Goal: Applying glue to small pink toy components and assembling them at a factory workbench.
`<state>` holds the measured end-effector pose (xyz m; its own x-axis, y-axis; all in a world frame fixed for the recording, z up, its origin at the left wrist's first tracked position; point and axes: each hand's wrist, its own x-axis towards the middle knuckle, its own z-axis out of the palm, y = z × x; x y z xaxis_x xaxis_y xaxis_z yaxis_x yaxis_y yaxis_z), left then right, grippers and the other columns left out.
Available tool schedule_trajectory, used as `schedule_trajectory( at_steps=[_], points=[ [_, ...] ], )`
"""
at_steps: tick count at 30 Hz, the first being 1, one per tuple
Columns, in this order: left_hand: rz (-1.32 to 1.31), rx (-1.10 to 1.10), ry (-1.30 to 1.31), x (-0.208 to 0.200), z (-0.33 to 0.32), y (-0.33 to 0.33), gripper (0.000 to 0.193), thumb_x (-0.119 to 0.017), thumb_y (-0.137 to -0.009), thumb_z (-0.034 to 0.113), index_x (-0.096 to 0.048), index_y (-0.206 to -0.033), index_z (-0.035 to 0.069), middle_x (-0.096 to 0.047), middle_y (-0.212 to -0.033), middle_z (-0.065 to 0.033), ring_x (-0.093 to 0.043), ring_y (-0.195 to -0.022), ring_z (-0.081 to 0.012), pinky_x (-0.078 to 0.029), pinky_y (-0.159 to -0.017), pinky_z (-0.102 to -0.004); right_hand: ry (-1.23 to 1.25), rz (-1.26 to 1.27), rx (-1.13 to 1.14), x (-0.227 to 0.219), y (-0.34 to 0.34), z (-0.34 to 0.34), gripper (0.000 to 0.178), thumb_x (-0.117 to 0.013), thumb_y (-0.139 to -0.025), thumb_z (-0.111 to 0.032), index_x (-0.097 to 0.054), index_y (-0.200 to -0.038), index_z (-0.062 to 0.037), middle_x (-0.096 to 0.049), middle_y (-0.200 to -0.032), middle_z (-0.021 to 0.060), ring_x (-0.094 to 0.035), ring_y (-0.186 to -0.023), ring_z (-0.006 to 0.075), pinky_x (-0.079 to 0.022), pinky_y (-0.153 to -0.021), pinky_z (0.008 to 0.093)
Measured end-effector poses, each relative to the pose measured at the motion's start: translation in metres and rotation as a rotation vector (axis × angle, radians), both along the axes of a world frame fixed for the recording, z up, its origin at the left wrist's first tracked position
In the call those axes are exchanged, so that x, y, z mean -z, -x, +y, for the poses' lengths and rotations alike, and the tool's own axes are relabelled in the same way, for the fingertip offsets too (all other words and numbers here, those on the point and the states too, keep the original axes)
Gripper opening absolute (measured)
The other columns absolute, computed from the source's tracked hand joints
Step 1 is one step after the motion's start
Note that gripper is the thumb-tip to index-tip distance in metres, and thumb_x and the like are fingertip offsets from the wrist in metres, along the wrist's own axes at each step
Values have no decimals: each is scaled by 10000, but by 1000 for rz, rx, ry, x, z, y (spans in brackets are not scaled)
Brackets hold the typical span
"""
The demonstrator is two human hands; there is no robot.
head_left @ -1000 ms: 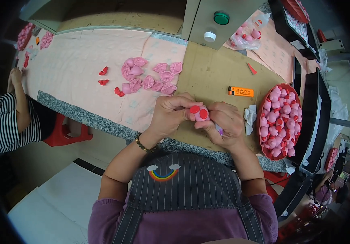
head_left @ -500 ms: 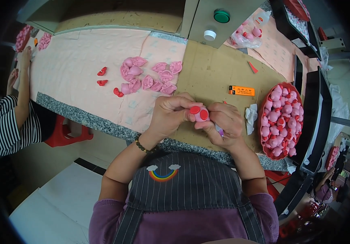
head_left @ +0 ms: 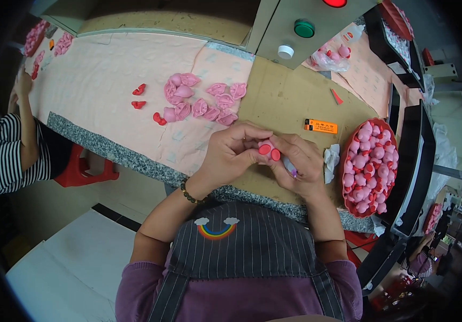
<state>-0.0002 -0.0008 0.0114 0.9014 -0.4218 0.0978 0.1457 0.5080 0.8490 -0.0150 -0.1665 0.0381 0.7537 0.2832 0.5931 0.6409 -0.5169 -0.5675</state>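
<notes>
Left hand (head_left: 230, 153) and right hand (head_left: 302, 162) close together, grip narrow, pink figure (head_left: 269, 146) with two red ovals (head_left: 275, 155) pinched between fingertips above tabletop (head_left: 282, 88)
Purple-tipped thing (head_left: 291, 167) tucked in right hand
Step looks like close handling of red ovals; next move seems to call for firm, steady pinch
Beyond, red basket (head_left: 344, 183) right, ruffled pink pieces (head_left: 200, 107) left

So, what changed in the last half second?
The pink piece with red ovals has turned slightly between the left hand and right hand, still held by both. A co-worker's arm has drawn back. The view shifted; the orange lighter and filled basket stayed put.
</notes>
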Motion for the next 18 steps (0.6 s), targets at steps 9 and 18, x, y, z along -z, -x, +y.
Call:
schedule_trajectory(
  at_steps=[9, 18],
  points=[
    [-80, 2, -61, 3, 0, 3, 239, -516, -807, -120, -540, -1041, -78, -569, -1000, -127, -621, -820, -149, -526, -711, -236, -16, -70, 13, 7, 3, 3, 327, -709, -531, -2, -614, -843, 17, -561, -677, 91, -560, -514, 204, -431, -458, 271],
    [-51, -26, -35, 1, 0, 3, 240, -581, -793, -77, -549, -1029, -53, -568, -967, -91, -597, -834, -130, -509, -721, -240, -12, 5, 26, 10, 5, 3, 307, -730, -577, -17, -622, -862, 18, -601, -725, 103, -596, -583, 195, -456, -513, 260]
  ],
)
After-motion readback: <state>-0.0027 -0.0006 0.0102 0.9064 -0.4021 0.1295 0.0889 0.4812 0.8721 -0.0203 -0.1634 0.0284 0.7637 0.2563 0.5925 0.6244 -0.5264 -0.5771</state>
